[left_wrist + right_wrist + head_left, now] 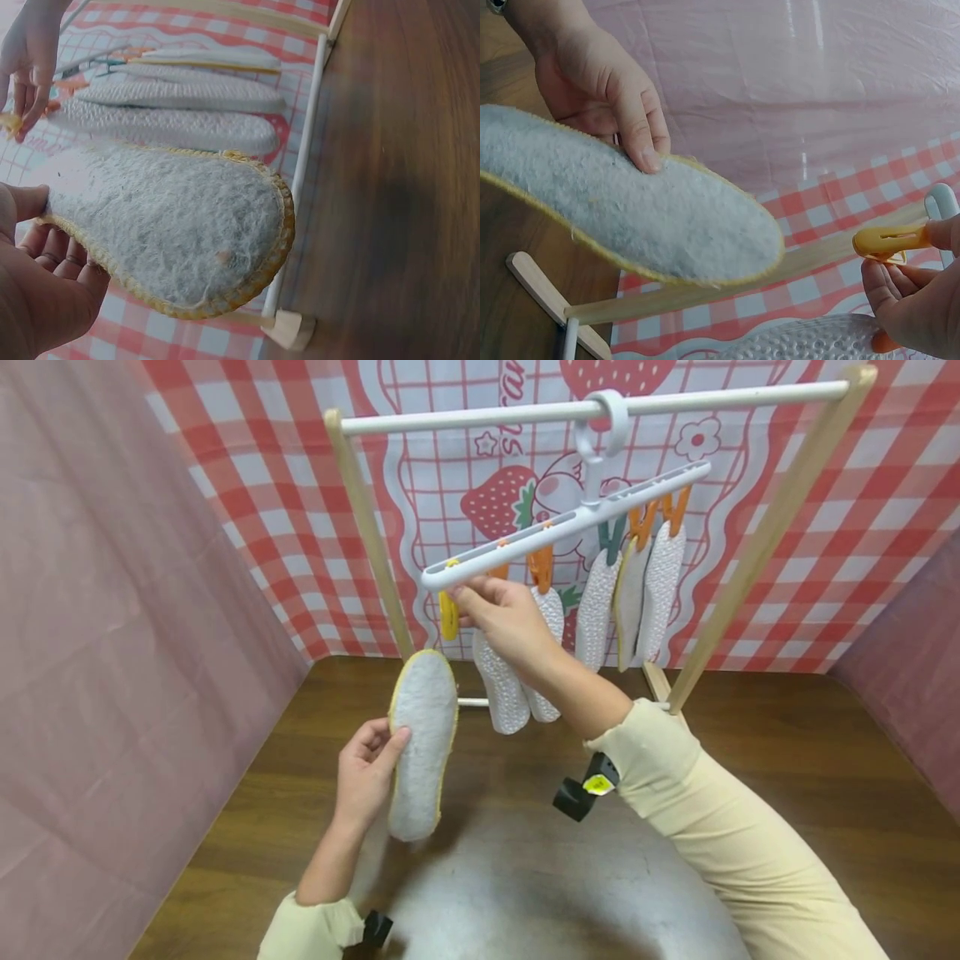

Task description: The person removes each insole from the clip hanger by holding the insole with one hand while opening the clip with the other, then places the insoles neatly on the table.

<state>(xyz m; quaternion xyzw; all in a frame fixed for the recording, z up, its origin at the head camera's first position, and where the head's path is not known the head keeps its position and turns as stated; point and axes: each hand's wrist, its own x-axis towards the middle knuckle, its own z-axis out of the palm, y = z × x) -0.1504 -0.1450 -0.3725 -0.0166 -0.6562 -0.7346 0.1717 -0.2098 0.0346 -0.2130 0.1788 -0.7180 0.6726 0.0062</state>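
My left hand [363,777] pinches a fuzzy grey-white insole [423,743] with yellow edging by its side, thumb on the fuzzy face. The insole stands nearly upright, below the left end of a white clip hanger [480,562]. At that end, my right hand [517,625] grips a yellow clothespin [892,240] between thumb and fingers. The insole's top edge is a little below the clothespin in the head view. Just beyond the right hand, white textured insoles [504,689] hang from orange clothespins [542,568], partly hidden by the hand and forearm.
The hanger's ring [617,422] loops over the white rod [480,417] of a wooden-sided rack [772,539]. More insoles [663,593] hang on its right half from orange and green clothespins. Behind is a red checked cloth [247,485]; below, a brown wooden table [247,827].
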